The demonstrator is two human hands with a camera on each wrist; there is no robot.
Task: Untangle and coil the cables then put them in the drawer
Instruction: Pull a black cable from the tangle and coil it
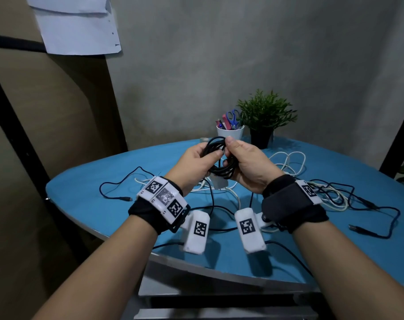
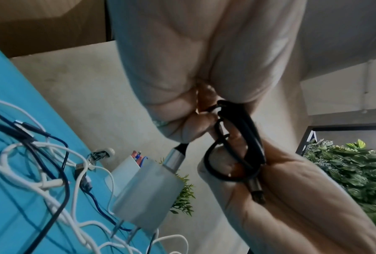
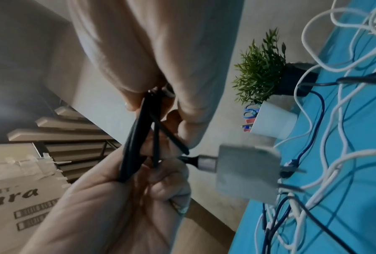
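Note:
I hold a coiled black cable (image 1: 217, 147) above the blue table (image 1: 85, 204) with both hands. My left hand (image 1: 196, 161) grips the coil's left side, thumb across the loops. My right hand (image 1: 247, 162) grips its right side, thumb on top. In the left wrist view the coil (image 2: 236, 151) runs from my left hand (image 2: 193, 68) to my right hand (image 2: 291, 197). A white charger block (image 1: 219, 182) hangs under the coil by a silver plug (image 2: 174, 155). The right wrist view shows the coil (image 3: 134, 137) and the charger block (image 3: 245, 173). Tangled white cables (image 1: 288, 161) and dark cables (image 1: 118, 181) lie loose on the table.
A white cup with scissors and pens (image 1: 230, 132) and a potted plant (image 1: 265, 116) stand at the table's back. A loose USB plug (image 1: 358, 228) lies at the right. Below the table's near edge sits a grey metal drawer unit (image 1: 219, 307). Black shelf frames flank the table.

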